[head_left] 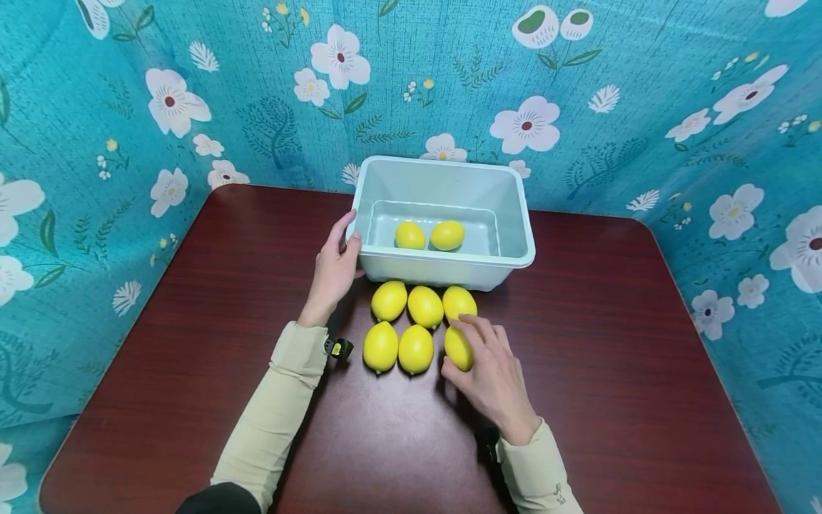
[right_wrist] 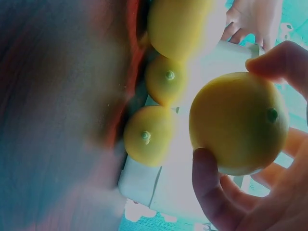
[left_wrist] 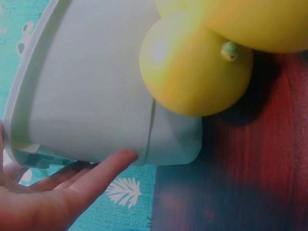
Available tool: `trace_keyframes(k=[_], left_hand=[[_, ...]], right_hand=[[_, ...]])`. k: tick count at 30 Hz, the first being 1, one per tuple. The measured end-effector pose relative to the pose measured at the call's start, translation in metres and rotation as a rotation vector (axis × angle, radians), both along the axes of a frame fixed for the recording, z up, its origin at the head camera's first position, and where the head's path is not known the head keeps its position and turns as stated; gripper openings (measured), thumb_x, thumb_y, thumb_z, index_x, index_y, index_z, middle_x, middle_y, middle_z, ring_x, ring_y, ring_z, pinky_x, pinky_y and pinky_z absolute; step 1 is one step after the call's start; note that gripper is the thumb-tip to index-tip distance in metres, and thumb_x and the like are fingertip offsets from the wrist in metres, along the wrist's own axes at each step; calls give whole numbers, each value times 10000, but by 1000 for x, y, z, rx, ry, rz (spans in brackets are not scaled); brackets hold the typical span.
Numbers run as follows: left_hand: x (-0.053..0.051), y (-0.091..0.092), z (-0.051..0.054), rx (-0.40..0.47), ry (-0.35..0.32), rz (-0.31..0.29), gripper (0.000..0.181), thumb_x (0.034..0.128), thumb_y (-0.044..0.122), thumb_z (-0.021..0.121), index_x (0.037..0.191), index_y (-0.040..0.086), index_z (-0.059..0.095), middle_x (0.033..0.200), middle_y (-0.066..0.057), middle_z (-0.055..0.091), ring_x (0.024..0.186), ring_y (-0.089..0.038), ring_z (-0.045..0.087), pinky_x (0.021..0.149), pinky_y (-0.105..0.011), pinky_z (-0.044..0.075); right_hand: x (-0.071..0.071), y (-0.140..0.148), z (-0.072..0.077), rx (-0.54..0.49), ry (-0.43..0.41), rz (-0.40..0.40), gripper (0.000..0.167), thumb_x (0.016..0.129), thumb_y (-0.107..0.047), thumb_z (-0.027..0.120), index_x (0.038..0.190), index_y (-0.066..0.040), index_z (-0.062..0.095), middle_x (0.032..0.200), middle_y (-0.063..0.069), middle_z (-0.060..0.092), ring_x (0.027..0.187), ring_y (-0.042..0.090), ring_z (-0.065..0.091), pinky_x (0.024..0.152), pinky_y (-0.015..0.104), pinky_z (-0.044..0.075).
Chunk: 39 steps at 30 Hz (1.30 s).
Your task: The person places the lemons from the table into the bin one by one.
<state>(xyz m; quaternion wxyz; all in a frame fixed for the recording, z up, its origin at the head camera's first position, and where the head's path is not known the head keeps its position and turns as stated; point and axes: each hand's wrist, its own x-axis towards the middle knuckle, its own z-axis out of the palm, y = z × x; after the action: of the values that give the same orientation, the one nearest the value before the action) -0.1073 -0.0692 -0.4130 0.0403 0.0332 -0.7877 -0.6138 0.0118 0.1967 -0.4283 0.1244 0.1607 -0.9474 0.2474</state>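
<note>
In my head feed the right hand (head_left: pixel 496 378) has a lemon (head_left: pixel 459 350) in its grasp, thumb on the near side and fingertips curling over the far side; the right wrist feed shows me digits pressed against it from opposite sides, its green stem nub in plain sight. I cannot tell from here whether that fruit touches the table (head_left: pixel 610 343) or hangs just above it. It sits at the right end of the near row, a small gap away from two loose lemons (head_left: pixel 416 350) that lie side by side on the wood. Directly behind them I count a far row of three lemons (head_left: pixel 426 307), set close in front of a pale blue tub (head_left: pixel 443 270). The right hand's fingertips are right by the rightmost fruit of that row; I can't make out whether they touch it. The left hand (head_left: pixel 330 278) grips the tub by its near left corner, fingers at the rim and side, and my left wrist feed puts the thumb against the outer front wall. Inside the tub, two more lemons (head_left: pixel 429 235) rest on the bottom toward the near wall, just apart from each other. The tub stands upright at the table's far edge, in front of a turquoise cloth (head_left: pixel 424 21) printed with white flowers. Both forearms reach in wearing pale sleeves (head_left: pixel 276 414), with a small black device (head_left: pixel 338 348) at the left cuff.
</note>
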Motion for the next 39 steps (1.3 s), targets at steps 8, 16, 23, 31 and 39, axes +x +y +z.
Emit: trace_keyframes(k=[8,16,23,31,39], left_hand=[[0,0,0,7,2,1,462,1020,388,419,1473,415,330,1515,-45,419,1227,-289,551,834,-533,553],[-1,0,0,16,2,-3,469,1020,388,421,1479,399,330,1524,-34,405,1238,-287,543,842,-550,543],[0,0,1,18,-7,-3,465,1018,397,421,1473,422,329,1533,-16,392,1254,-287,531,857,-547,539],[1,0,2,18,2,-2,469,1019,378,419,1479,403,331,1546,8,370,1262,-283,525,842,-548,545],[1,0,2,14,4,-2,461,1020,384,416,1471,423,330,1542,7,377,1248,-274,534,842,-546,548]], right_hand=[[-2,0,3,-25,2,-14,517,749,-274,731,1251,-202,624,1293,-11,570,1057,223,490,584,396,521],[-2,1,8,-52,32,-13,515,741,-291,745,1236,-198,635,1287,-23,580,1057,206,488,585,367,509],[-4,4,12,-71,70,-15,503,730,-274,753,1212,-176,649,1277,-32,591,1042,201,495,567,358,502],[-6,8,13,-80,89,-29,507,714,-255,750,1204,-168,653,1281,-25,592,1052,212,506,618,396,522],[-9,10,16,-108,125,-16,496,707,-224,739,1191,-155,657,1285,-14,602,1040,227,506,652,387,509]])
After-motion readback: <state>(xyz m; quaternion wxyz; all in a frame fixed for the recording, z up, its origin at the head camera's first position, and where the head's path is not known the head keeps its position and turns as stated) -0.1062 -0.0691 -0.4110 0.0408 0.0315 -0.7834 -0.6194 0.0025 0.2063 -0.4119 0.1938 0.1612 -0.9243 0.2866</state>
